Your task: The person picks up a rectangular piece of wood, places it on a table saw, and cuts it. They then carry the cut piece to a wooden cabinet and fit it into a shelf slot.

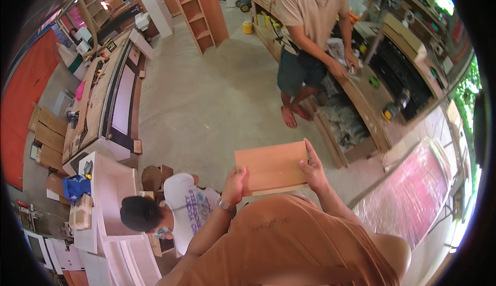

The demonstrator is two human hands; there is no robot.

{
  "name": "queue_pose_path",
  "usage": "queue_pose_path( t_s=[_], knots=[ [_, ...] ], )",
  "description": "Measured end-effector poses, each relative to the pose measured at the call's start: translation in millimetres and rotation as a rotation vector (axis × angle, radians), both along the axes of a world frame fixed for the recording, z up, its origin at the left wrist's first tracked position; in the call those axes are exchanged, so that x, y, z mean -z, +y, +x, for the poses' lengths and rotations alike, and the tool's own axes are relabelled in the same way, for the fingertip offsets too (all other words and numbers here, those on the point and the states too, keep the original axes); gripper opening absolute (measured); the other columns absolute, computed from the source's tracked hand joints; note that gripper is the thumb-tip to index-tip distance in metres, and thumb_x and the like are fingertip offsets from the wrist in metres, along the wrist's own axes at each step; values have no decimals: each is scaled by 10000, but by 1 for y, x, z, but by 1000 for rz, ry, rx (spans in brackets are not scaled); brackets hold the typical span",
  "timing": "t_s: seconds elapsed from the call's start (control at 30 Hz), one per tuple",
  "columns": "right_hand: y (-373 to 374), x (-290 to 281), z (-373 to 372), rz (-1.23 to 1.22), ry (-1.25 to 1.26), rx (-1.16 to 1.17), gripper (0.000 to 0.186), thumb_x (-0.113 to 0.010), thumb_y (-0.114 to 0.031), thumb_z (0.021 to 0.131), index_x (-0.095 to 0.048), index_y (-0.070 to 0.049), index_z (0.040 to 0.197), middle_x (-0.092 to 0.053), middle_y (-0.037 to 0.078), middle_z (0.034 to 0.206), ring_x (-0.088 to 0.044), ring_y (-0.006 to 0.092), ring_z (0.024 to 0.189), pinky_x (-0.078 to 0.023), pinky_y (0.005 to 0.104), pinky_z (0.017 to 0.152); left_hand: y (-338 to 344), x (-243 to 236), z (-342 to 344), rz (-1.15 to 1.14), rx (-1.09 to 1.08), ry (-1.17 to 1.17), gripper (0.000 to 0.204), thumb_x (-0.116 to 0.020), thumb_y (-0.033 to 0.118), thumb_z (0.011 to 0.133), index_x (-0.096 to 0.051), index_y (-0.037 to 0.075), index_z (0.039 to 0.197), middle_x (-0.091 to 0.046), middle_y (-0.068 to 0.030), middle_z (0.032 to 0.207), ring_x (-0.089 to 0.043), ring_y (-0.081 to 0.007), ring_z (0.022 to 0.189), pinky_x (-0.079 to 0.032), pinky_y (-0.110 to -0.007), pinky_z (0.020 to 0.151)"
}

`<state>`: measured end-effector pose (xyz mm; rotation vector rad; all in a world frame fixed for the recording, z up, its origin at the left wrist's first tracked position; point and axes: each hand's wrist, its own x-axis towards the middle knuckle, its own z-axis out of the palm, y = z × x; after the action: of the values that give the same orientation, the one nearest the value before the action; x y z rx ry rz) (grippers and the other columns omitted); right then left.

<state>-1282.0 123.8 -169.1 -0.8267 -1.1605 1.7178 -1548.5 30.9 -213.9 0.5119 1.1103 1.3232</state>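
Observation:
A flat, reddish-brown wooden panel is held level in front of my body, with a paler strip along its near edge. My left hand grips its left end, thumb on top. At the opposite end my right hand is closed round the edge, its thumb also on the upper face. The fingers beneath the panel are mostly hidden.
Close on my left, a person in a white shirt crouches beside a pale cabinet frame. Ahead to the right, another person works at a wooden bench. A plastic-wrapped panel leans at right; a tall shelf unit stands ahead.

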Motion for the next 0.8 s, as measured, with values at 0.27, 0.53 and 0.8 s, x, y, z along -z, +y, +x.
queue_pose_path(
  t_s=[0.27,0.53,0.8],
  knots=[
    [192,-28,-89,119,-133,-205,834,-573,-67,926,-102,-49,1613,-455,125,1464,-489,208,1289,-353,336,1106,145,-21,-64,25,-260,-150,658,-210,501,1090,-386,-2,1474,-492,-136,1482,-499,-279,1342,-396,-433,1127],
    [327,-1,-214,-327,315,-384,801,-591,-174,962,-121,-59,1601,-437,144,1514,-498,287,1338,-430,427,1068,281,12,-194,-50,-447,-189,633,-248,496,1090,-467,-9,1401,-553,-125,1423,-560,-266,1276,-455,-424,1070],
    [471,12,-355,-302,14,-254,627,-577,-173,983,-290,-134,1540,-513,113,1435,-599,309,1200,-526,538,910,460,1,-339,-55,-369,-276,604,-322,487,1085,-530,-26,1329,-613,-115,1332,-596,-226,1194,-473,-403,1029]
  ],
)
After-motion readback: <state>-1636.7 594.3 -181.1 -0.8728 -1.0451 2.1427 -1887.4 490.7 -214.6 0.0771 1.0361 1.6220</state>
